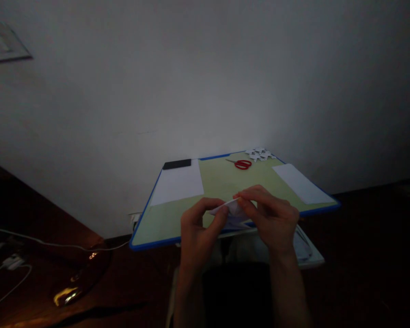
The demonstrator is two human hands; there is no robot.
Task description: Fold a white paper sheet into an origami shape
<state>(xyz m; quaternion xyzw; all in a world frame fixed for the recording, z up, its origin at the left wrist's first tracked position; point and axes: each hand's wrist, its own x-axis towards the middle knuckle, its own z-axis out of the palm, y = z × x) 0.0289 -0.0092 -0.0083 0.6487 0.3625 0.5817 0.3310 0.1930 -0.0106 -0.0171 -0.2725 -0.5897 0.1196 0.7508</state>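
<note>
A folded piece of white paper (234, 211) is held up just above the near edge of the table, between both hands. My left hand (203, 226) pinches its left part between thumb and fingers. With thumb and forefinger, my right hand (271, 216) grips the paper's upper right edge. The lower part of the paper hangs in a pointed flap; its far side is hidden. Beyond the hands lies a pair of red-handled scissors (242, 164), blades pointing left.
On the green, blue-edged table (218, 175) lie a white sheet (178, 184) at left, a dark flat object (176, 164) on its far edge, another white sheet (302, 183) at right and several white paper cutouts (260, 154) at the back. A wall (205, 82) stands behind.
</note>
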